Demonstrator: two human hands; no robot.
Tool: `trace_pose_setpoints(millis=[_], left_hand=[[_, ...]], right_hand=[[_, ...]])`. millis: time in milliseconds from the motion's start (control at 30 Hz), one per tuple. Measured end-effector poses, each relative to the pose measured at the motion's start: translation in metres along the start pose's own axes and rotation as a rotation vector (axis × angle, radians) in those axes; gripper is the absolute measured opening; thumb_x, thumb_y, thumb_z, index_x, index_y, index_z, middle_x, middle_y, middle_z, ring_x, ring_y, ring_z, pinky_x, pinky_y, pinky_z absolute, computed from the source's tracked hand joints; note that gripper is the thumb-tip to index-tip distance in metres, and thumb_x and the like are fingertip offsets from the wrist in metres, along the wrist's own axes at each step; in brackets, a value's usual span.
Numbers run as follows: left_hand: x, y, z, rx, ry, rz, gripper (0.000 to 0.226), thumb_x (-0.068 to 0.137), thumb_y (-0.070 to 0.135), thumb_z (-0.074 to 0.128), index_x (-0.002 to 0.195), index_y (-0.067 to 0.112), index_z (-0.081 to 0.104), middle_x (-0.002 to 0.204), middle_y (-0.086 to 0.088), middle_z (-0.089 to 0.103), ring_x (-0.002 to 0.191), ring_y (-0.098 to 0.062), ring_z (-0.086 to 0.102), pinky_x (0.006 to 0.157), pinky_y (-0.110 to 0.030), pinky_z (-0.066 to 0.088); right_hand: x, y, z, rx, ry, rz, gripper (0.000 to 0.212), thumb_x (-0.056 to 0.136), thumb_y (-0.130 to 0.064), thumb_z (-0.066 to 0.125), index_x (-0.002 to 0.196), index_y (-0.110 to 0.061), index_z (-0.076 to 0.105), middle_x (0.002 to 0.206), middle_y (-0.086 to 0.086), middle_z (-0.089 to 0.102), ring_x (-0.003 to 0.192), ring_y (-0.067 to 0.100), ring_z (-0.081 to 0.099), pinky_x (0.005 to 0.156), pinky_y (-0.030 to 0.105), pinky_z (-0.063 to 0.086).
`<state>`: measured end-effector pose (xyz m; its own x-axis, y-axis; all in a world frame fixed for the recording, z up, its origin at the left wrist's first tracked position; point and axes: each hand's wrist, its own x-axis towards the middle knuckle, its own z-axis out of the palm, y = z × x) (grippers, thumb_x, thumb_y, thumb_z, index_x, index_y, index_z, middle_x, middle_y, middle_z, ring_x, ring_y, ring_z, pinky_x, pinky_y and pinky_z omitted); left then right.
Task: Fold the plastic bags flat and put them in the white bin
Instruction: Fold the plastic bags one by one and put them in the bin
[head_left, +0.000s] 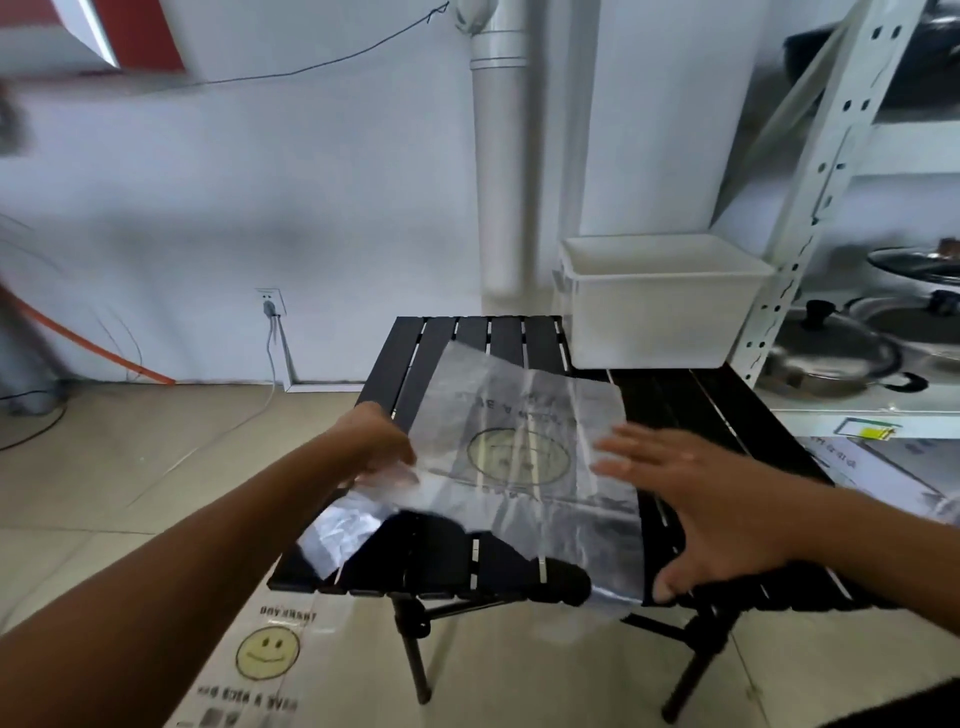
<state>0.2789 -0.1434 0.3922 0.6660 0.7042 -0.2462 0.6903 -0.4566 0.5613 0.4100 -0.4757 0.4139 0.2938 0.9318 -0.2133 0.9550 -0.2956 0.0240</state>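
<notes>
Bag (524, 452) spread on table (452, 338), frame centre | left edge pinched by left hand (376, 441), likely for folding over | right side pressed flat by right hand (711, 499), fingers straight, so sliding is prevented | white bin (660, 306) kept near, upper right

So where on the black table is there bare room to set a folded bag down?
Bare slats show at the table's far left, beyond the plastic bag and beside the white bin, and on the right, between bag and shelf. The middle is crowded: the bag covers it, left hand gripping one edge, right hand flat at the other.
</notes>
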Motion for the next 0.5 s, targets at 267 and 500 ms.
trace_pose_setpoints(millis=[267,500], left_hand=[[-0.050,-0.028,-0.006,-0.185,-0.304,0.323,0.067,0.085,-0.019,0.053,0.135,0.025,0.049,0.119,-0.001,0.061,0.082,-0.018,0.069,0.076,-0.028,0.057],[-0.087,-0.047,-0.017,0.575,-0.385,0.794,0.071,0.081,0.005,0.053,0.138,0.047,0.048,0.154,0.029,0.029,0.141,0.010,0.026,0.119,-0.030,0.028]], right_hand=[[-0.011,-0.035,0.038,0.019,-0.145,-0.084,0.111,0.082,-0.042,0.069,0.151,-0.048,-0.018,0.157,-0.024,-0.028,0.143,-0.003,-0.020,0.119,0.025,-0.004],[-0.019,-0.021,0.053,-0.076,-0.081,-0.109,0.106,0.086,-0.012,0.058,0.148,-0.044,-0.022,0.161,-0.011,-0.027,0.144,0.005,-0.024,0.120,0.023,-0.001]])
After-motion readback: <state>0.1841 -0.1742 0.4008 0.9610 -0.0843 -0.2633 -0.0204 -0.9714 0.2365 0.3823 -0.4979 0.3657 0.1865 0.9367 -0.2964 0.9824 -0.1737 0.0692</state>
